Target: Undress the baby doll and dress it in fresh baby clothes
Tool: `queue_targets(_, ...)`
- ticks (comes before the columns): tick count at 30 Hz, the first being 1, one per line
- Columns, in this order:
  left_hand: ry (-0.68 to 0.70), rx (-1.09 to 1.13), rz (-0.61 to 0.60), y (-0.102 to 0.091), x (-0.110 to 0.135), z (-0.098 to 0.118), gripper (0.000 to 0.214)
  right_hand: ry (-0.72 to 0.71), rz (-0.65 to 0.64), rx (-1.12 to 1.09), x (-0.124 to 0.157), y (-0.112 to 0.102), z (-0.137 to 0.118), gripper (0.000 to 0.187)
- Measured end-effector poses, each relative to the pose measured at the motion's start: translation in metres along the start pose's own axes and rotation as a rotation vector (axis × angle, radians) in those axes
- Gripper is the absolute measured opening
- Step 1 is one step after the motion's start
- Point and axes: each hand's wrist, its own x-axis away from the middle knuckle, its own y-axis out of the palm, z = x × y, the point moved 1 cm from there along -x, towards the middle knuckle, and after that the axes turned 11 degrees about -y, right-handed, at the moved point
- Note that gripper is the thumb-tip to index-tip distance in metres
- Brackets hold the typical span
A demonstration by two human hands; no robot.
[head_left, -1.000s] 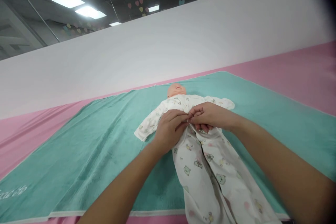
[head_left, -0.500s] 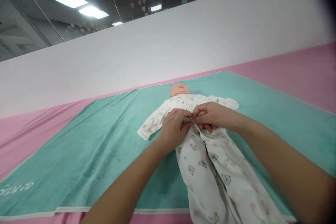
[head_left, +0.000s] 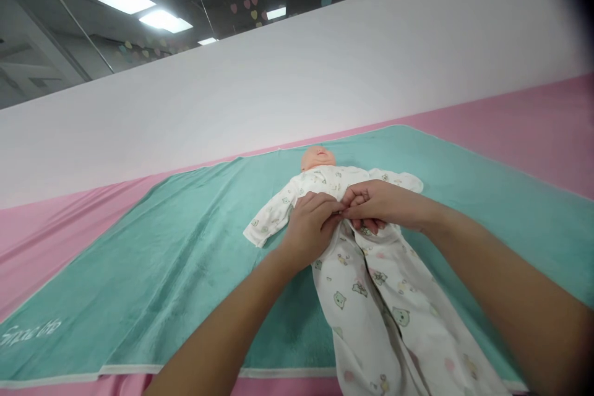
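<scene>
Head view, one entry. Doll (head_left: 316, 158): lying face-up on a green towel (head_left: 162, 260), dressed in a white sleepsuit (head_left: 371, 297) printed with small bears. Left hand (head_left: 310, 226): at the doll's middle, fingers pinched on the suit's front edge. Right hand (head_left: 380, 204): meeting the left over the doll's belly, fingertips clenched on the opposite edge, lower fingers curled beneath. What is being pressed between the fingertips cannot be told. Risks, as judged: the thin cloth may slip out of either pinch; the two edges may meet out of line and pucker; a sideways tug may drag the doll across the towel. Writing: pale script on the towel's corner, far to the doll's right side, too slanted to read surely. Pink sheet (head_left: 533, 130) under the towel: unmarked. The suit shows no label.
</scene>
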Motion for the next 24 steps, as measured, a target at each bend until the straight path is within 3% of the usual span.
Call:
queue_targets(14, 0.016, 0.044, 0.037, 0.001, 0.0003, 0.0, 0.015, -0.006, -0.042, -0.015, 0.0018, -0.0011, -0.0018, 0.018)
queue_targets(24, 0.05, 0.107, 0.159, 0.0056, 0.0055, -0.0028, 0.013, -0.033, -0.062, -0.016, 0.0013, -0.0013, -0.0002, 0.019)
